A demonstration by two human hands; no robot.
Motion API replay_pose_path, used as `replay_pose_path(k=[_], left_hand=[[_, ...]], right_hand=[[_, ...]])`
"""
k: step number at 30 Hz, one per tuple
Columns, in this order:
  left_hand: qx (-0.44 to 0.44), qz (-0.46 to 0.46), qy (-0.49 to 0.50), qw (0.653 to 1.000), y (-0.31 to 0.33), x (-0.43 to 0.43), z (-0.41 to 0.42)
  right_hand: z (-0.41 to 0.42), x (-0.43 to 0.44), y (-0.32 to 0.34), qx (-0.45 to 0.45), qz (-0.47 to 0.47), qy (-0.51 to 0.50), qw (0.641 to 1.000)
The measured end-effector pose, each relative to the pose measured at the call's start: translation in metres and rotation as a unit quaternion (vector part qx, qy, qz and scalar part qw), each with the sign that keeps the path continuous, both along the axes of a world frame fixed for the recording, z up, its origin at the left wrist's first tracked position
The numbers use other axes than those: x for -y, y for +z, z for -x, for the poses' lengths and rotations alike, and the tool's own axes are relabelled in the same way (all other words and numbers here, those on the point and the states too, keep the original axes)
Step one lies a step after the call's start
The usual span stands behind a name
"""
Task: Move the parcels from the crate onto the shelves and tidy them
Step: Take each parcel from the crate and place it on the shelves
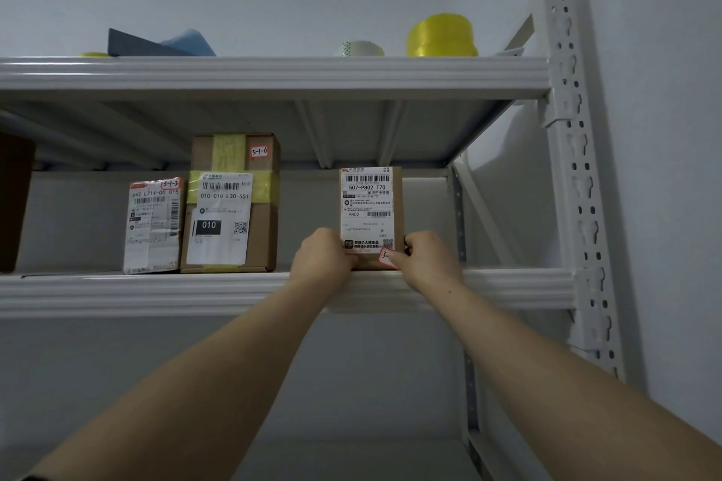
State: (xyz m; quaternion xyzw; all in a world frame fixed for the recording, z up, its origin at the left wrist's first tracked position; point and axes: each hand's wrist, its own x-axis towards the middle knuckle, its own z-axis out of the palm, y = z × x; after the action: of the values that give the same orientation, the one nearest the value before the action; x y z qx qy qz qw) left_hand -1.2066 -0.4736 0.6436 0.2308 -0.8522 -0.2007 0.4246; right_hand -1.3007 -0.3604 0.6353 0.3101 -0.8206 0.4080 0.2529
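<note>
left hand (322,254) grips small box (371,207) at lower left corner | right hand (428,258) pinches its lower right corner | box upright on middle shelf (156,291), well apart from taped box (234,203)

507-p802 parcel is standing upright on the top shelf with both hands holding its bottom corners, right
Wrong shelf: the 507-P802 parcel stands upright on the lower shelf, under the top shelf that carries the yellow roll. The head view shows it. The left hand and right hand do hold its bottom corners.
</note>
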Motion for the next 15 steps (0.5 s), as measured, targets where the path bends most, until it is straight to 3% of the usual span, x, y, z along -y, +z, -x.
replay_pose_path(k=[15], left_hand=[[0.007, 0.004, -0.004, 1.0, 0.0, -0.015, -0.005]], right_hand=[[-0.009, -0.016, 0.002, 0.011, -0.025, -0.019, 0.999]])
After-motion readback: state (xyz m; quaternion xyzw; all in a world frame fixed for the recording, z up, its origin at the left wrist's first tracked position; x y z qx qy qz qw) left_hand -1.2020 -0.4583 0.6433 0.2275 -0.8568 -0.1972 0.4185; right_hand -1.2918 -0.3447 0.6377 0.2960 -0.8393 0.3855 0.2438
